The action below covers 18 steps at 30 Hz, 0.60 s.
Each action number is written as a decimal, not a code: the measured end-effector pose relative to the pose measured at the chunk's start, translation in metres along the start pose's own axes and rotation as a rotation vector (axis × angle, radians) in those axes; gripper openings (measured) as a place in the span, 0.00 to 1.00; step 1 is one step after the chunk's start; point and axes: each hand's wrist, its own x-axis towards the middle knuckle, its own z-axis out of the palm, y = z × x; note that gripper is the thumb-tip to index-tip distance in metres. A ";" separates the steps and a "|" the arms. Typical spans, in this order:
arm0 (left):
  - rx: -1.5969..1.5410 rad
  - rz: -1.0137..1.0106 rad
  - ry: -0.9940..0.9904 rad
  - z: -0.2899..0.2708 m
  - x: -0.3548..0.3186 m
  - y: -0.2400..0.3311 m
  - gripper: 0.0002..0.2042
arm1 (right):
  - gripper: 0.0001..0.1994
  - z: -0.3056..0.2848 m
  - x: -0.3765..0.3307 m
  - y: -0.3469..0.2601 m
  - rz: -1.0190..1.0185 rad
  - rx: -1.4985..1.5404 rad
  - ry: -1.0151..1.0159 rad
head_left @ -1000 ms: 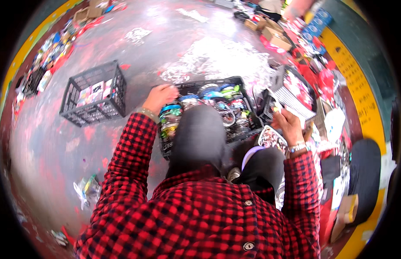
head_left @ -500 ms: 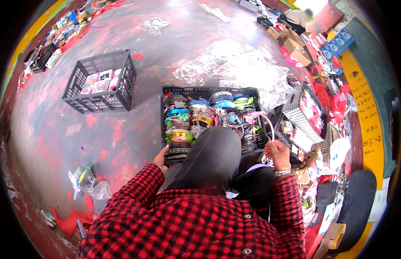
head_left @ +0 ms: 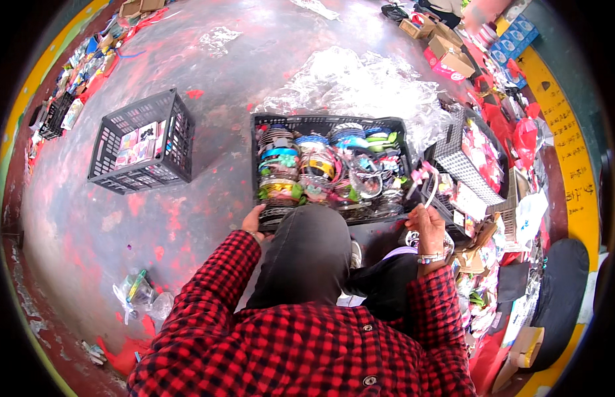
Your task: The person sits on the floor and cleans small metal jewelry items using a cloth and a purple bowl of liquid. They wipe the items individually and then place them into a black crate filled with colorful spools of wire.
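Left hand (head_left: 253, 221): moved to crate's (head_left: 327, 123) near corner | headband (head_left: 434, 188): shifted right

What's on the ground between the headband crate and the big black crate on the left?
In the head view, only grey floor lies between the headband crate and the big black crate.

A red-and-black checked, buttoned shirt (head_left: 301, 347) over dark trousers (head_left: 304, 258).
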 end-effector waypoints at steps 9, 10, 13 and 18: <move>0.606 0.265 0.036 -0.048 0.027 0.044 0.11 | 0.07 0.047 0.025 -0.007 -0.175 -0.057 -0.153; 0.617 0.351 0.026 -0.047 0.007 0.063 0.10 | 0.07 0.049 0.025 -0.008 -0.188 -0.060 -0.162; 0.686 0.589 -0.040 -0.019 -0.078 0.129 0.10 | 0.07 0.053 0.024 -0.008 -0.243 -0.071 -0.219; 1.170 0.762 -0.043 0.123 -0.229 0.168 0.13 | 0.07 0.056 -0.002 -0.026 -0.328 -0.067 -0.458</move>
